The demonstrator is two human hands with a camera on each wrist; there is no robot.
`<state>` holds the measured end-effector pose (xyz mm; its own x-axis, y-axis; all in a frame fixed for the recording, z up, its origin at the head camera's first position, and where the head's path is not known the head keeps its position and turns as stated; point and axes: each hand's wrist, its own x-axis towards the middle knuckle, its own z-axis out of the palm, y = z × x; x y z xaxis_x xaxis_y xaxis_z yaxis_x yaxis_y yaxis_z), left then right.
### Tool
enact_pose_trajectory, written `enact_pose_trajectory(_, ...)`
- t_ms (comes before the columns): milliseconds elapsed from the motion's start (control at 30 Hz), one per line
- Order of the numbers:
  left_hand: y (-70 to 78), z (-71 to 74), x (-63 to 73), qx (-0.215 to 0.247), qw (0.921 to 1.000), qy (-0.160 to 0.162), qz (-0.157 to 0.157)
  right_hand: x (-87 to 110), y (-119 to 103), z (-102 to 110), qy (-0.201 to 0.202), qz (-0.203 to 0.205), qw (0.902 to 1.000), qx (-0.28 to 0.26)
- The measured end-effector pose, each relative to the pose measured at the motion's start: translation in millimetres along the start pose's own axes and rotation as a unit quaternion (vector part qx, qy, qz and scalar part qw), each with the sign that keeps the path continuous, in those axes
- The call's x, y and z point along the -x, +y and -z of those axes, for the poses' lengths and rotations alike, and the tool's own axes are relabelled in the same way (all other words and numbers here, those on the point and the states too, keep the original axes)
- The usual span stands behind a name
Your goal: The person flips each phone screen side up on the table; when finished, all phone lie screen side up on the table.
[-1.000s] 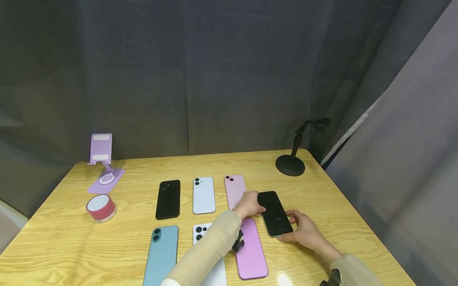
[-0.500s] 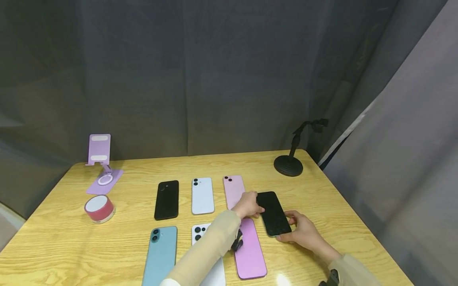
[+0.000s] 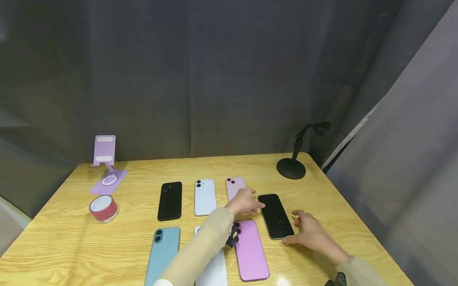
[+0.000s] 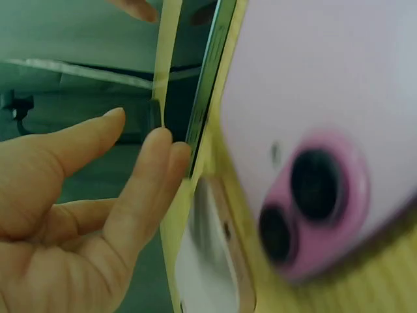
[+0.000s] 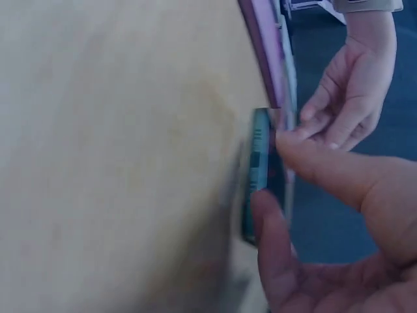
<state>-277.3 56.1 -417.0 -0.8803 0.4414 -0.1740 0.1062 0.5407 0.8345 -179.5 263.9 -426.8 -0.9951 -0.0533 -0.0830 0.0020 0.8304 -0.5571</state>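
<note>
While six phones (image 3: 169, 201) already lie in two rows, the screen-up black phone (image 3: 276, 217) slants beside them, perhaps needing straightening; the left hand (image 3: 244, 201) and right hand (image 3: 310, 233) flank it, grips parted.

Black-screened phone (image 3: 276, 217) (yellow, wood-grained table (image 3: 78, 246))

phones (image 3: 275, 217) and stands (image 3: 291, 169) on table (image 3: 89, 254)

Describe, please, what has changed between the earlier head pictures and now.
The left hand drew slightly left and the right hand opened towards the right, both loosening their hold on the black phone between them; whether either still touches it is unclear. That phone, the purple phone, the purple stand and the black stand stayed in place.
</note>
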Motion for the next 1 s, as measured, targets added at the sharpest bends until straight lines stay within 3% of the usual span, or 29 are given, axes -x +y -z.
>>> enact_pose_trajectory(200,-8.1,19.0,-2.2,-0.006,0.9990,0.025,-0.035,-5.2,-19,7,0.043,0.023,0.9982,0.034)
enact_pose_trajectory(367,-15.3,34.7,-2.0,-0.040,0.9964,0.065,-0.036,-21.8,-36,-7,0.041,0.026,0.9988,-0.005)
enact_pose_trajectory(533,-15.3,41.3,-5.5,-0.093,0.9894,0.104,-0.040,-42.3,-45,-23,0.034,0.026,0.9980,-0.047)
enact_pose_trajectory(767,-34.7,49.8,-15.4,-0.112,0.9864,0.118,-0.025,-61.6,-61,-41,-0.004,0.044,0.9937,-0.103)
enact_pose_trajectory(1000,-46.9,57.5,-23.0,-0.093,0.9890,0.115,-0.007,-71.9,-70,-49,-0.013,0.033,0.9968,-0.072)
